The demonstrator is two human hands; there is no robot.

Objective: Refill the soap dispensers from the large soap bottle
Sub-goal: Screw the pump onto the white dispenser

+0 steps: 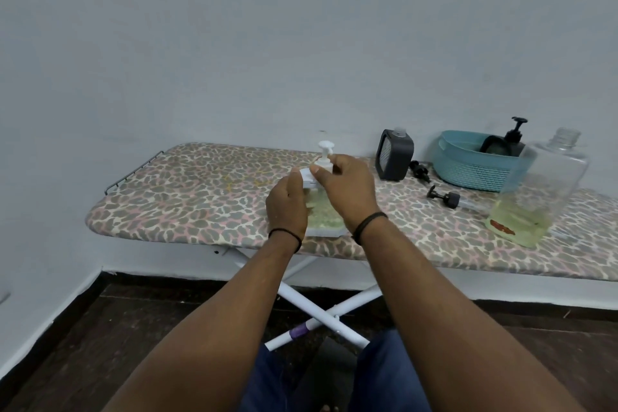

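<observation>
A clear dispenser (321, 211) with a white frame and yellow-green soap inside stands at the near edge of the ironing board (187, 191). My left hand (287, 204) grips its left side. My right hand (347, 187) curls round the collar of its white pump (325, 152) at the top. The large clear soap bottle (538, 191) stands uncapped at the right, with a little yellow soap at its bottom. A dark grey dispenser (394, 154) without its pump stands behind. Another dark dispenser (501, 144) with a black pump sits in the teal basket (468, 167).
Two loose black pump heads lie on the board: one (419, 170) by the grey dispenser, one (444, 197) with its tube pointing at the large bottle. The wall runs right behind the board. White crossed legs (321, 311) stand below, over a dark floor.
</observation>
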